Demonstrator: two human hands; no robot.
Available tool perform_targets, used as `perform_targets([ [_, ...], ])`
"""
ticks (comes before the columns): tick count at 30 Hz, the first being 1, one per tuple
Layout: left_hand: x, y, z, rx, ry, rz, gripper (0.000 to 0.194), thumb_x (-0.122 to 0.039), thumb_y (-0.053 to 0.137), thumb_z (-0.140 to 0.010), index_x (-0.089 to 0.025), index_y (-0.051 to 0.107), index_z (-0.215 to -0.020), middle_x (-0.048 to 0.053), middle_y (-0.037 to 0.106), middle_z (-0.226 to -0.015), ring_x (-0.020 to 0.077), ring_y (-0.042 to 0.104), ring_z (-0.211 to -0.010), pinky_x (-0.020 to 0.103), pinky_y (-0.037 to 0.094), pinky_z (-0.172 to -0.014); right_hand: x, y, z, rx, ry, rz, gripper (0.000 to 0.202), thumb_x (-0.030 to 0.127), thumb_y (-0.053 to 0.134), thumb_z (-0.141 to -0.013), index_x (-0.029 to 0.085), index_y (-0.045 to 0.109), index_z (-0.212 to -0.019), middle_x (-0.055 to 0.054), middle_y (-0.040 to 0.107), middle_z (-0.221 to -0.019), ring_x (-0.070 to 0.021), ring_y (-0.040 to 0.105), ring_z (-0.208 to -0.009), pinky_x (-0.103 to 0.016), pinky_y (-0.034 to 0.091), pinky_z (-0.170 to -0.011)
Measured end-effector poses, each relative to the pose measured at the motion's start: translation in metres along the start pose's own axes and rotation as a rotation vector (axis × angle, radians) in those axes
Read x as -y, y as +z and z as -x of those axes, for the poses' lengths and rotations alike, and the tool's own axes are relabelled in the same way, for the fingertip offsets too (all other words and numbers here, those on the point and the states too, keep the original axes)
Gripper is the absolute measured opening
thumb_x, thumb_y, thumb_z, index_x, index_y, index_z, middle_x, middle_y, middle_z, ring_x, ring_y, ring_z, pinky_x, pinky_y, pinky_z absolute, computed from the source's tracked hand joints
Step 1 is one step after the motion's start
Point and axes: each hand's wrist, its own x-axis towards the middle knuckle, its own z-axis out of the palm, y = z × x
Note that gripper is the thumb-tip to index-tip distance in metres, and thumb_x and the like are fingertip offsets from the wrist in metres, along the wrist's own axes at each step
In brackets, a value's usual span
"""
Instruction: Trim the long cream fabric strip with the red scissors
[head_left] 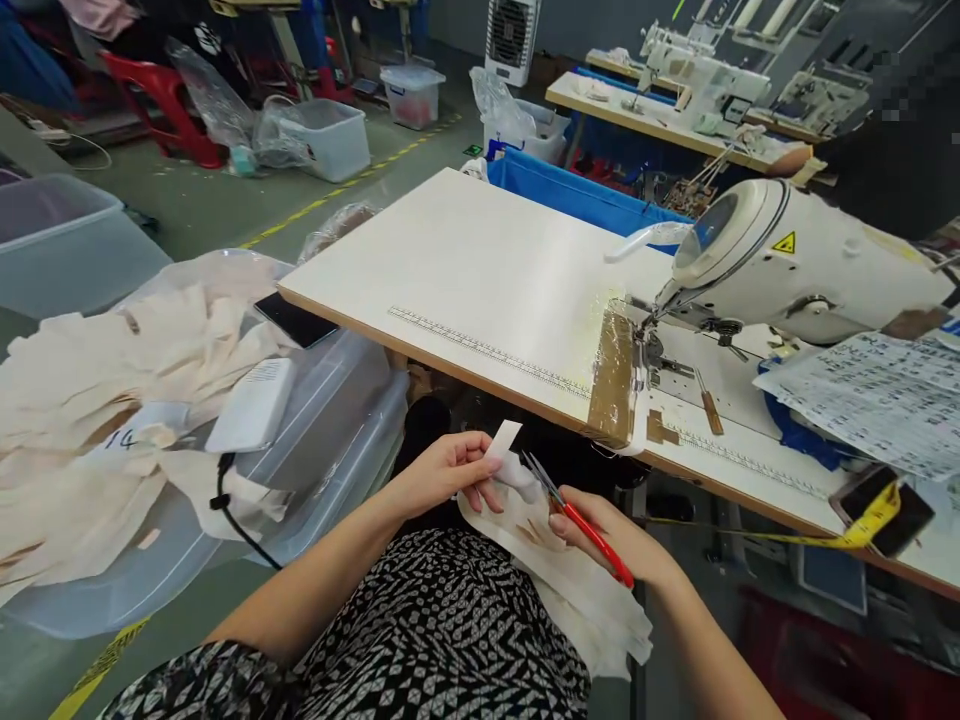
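My left hand is closed on a pale fabric strip, whose short end sticks up between thumb and fingers. In my right hand is a pair of scissors with red handles. Their blades point up and left, close to the strip but apart from its upper end. More cream fabric pieces lie across my lap below both hands. Part of the fabric between the hands is bunched, and my fingers hide some of it.
A white sewing table with a sewing machine stands ahead. To my left, plastic bins carry heaped cream fabric, a white device and a dark phone. A yellow tape measure lies at right by printed sheets.
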Motion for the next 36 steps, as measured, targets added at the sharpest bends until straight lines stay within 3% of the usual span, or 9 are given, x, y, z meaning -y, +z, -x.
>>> perform_targets([
  [4,-0.008,0.005,-0.015,0.045,-0.096,0.025,0.044,-0.053,0.070,-0.077,-0.013,0.056,-0.087,0.010,0.074,-0.075,0.0190,0.072,-0.071,0.024,0.054,-0.063,-0.005,-0.016,-0.012,0.024,-0.002,0.030,0.045,0.059,0.049,-0.090,0.020,0.037,-0.072,0.004,0.037,-0.066,-0.0103,0.033,-0.061,-0.023,0.031,-0.053],
  [10,-0.011,0.008,-0.033,-0.027,-0.140,0.044,0.044,-0.054,0.070,-0.077,-0.013,0.056,-0.082,0.009,0.073,-0.069,0.0178,0.072,-0.065,0.022,0.051,-0.058,-0.010,-0.033,-0.025,0.092,0.025,0.009,0.049,0.062,0.054,-0.085,0.020,0.037,-0.068,0.004,0.035,-0.063,-0.0099,0.031,-0.058,-0.022,0.027,-0.050],
  [17,-0.012,0.003,-0.047,-0.027,-0.158,0.057,0.041,-0.053,0.068,-0.079,-0.013,0.058,-0.080,0.008,0.072,-0.065,0.0171,0.071,-0.061,0.022,0.052,-0.057,-0.009,-0.045,-0.030,0.134,0.077,-0.049,0.050,0.063,0.055,-0.085,0.019,0.041,-0.067,0.004,0.040,-0.061,-0.0092,0.032,-0.055,-0.023,0.026,-0.049],
  [26,-0.017,0.000,-0.055,0.009,-0.182,0.061,0.040,-0.053,0.068,-0.079,-0.014,0.057,-0.079,0.007,0.072,-0.063,0.0159,0.069,-0.057,0.021,0.051,-0.056,-0.004,-0.045,-0.028,-0.010,0.119,0.234,0.051,0.063,0.051,-0.088,0.021,0.034,-0.065,0.005,0.039,-0.057,-0.0099,0.033,-0.052,-0.025,0.022,-0.050],
  [36,-0.019,-0.001,-0.057,0.023,-0.171,0.094,0.038,-0.050,0.068,-0.079,-0.014,0.057,-0.078,0.006,0.071,-0.061,0.0151,0.069,-0.056,0.020,0.050,-0.054,0.000,-0.041,-0.025,-0.118,0.125,0.319,0.053,0.062,0.051,-0.087,0.022,0.026,-0.062,0.003,0.039,-0.054,-0.0102,0.033,-0.049,-0.025,0.022,-0.049],
])
